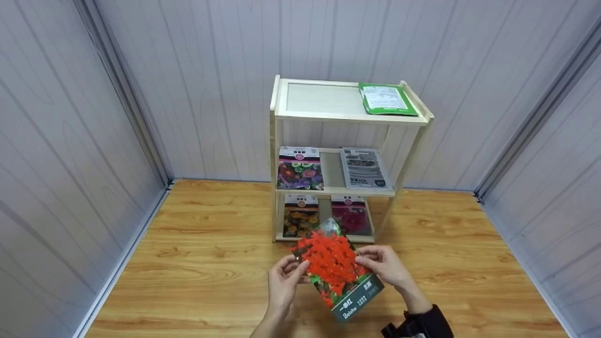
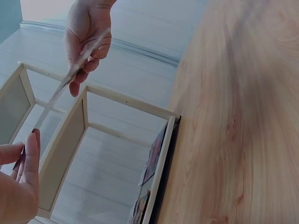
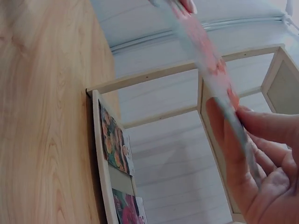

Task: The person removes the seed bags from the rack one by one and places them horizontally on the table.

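Note:
A seed packet (image 1: 331, 263) printed with red flowers and a dark green band tilts in the air in front of the shelf. My left hand (image 1: 284, 281) pinches its left edge between thumb and fingers. At the opposite edge, my right hand (image 1: 386, 266) pinches it with the thumb on the printed face. Edge-on, the thin packet (image 2: 60, 91) spans both hands in the left wrist view. In the right wrist view the fingers of the right hand (image 3: 261, 158) lie behind the packet (image 3: 210, 65) and the thumb in front.
A pale wooden three-tier shelf (image 1: 324, 116) stands against the white panelled wall. On top lies a green packet (image 1: 389, 99). The middle tier holds a flower packet (image 1: 300, 170) and a grey packet (image 1: 365, 169); below are orange-flower (image 1: 301, 218) and magenta-flower packets (image 1: 351, 216).

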The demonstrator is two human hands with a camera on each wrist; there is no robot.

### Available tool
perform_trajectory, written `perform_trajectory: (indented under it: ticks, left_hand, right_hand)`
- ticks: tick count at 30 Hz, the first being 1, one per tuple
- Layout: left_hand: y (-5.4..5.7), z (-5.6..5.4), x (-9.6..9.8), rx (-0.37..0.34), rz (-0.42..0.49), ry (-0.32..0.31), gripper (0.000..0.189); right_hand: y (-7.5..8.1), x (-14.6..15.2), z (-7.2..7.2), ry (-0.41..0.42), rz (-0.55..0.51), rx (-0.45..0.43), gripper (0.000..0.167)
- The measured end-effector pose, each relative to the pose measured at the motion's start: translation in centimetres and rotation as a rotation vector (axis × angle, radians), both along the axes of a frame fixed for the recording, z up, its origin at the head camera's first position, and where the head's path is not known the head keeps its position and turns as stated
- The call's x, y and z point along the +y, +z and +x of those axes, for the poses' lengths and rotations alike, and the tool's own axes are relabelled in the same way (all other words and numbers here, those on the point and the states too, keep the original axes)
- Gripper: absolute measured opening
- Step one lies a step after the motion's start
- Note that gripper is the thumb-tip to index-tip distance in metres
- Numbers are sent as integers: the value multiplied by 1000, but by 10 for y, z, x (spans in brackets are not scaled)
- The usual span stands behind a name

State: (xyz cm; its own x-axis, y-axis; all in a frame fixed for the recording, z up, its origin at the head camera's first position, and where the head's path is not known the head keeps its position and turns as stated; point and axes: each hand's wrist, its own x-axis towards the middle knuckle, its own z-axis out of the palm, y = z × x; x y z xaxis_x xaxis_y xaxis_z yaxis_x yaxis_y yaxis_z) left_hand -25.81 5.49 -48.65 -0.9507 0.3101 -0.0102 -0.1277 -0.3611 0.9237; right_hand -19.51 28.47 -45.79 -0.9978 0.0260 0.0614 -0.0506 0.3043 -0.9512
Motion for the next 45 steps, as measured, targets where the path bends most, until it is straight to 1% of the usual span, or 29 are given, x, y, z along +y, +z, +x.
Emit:
perform_trajectory:
  ticks: [2,7,9,12,16,19,21,24,26,28,32,36,38,40,43,45]
  left_hand:
    - [0,-1,0,5,-9,2,24]
    - [-2,-4,1,35,-42,14,27]
    - [-3,-3,2,48,-60,16,28]
    - [-3,-1,3,58,-78,3,30]
    - [-6,5,5,39,-88,-26,28]
    - [-10,8,7,18,-104,-33,26]
    - [-10,11,8,1,-113,-25,25]
    - [-10,13,8,11,-147,1,24]
    - [-11,14,9,5,-149,20,24]
    - [-13,14,9,1,-145,36,24]
    - [-17,14,8,-43,-110,50,25]
    - [-20,14,5,-35,-150,44,26]
    - [-22,14,2,-21,-157,40,26]
    - [-24,15,0,-14,-142,39,25]
    - [-27,16,-3,-32,-121,39,25]
    - [-28,16,-6,-63,-122,39,26]
  right_hand:
    - [-1,-2,1,-6,-12,12,28]
    - [-7,-7,6,-59,-101,28,29]
    - [-10,-10,9,-96,-146,27,30]
    - [-13,-16,13,-173,-211,18,31]
    - [-17,-27,17,-282,-291,13,28]
    - [-21,-36,19,-341,-350,14,23]
    - [-24,-40,20,-365,-372,14,23]
    - [-27,-46,23,-391,-393,21,26]
    - [-29,-49,25,-405,-390,14,28]
    - [-31,-51,26,-417,-392,1,28]
    - [-34,-54,27,-426,-398,-38,29]
    - [-35,-55,28,-412,-401,-57,29]
    - [-36,-55,28,-396,-403,-59,27]
    - [-38,-56,28,-369,-406,-54,27]
    - [-42,-57,29,-325,-405,-37,27]
    - [-44,-58,30,-298,-401,-27,28]
